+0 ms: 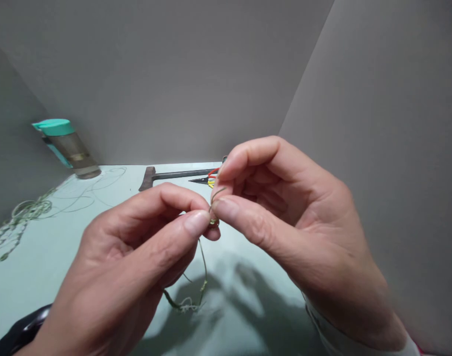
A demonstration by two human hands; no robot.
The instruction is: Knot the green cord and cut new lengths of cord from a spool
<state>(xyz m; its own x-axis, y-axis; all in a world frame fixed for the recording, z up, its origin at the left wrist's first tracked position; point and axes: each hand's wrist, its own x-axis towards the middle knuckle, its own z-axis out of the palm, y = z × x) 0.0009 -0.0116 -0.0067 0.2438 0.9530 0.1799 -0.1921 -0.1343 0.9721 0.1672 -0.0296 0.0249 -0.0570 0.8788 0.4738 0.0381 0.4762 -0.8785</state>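
Observation:
Thumb and fingers of my left hand [137, 252] pinch a thin green cord [203, 262] close to a small knotted or beaded bit at its upper end. My right hand [285, 217] meets it there, its thumb and index finger closed on a short loose end of the same cord. Below my left hand the cord hangs down to a braided part with pale frayed threads. Whether the small round bit between the fingertips is a bead or a knot, I cannot tell. Both hands are held above the pale green table [255, 306].
A bottle [72, 148] with a turquoise lid stands at the back left. Green and white braided cords [29, 212] lie on the left, with loose threads beside them. Behind my hands lie a hammer [174, 174] and a black-tipped tool [201, 181] with red and yellow parts. Grey walls enclose the table.

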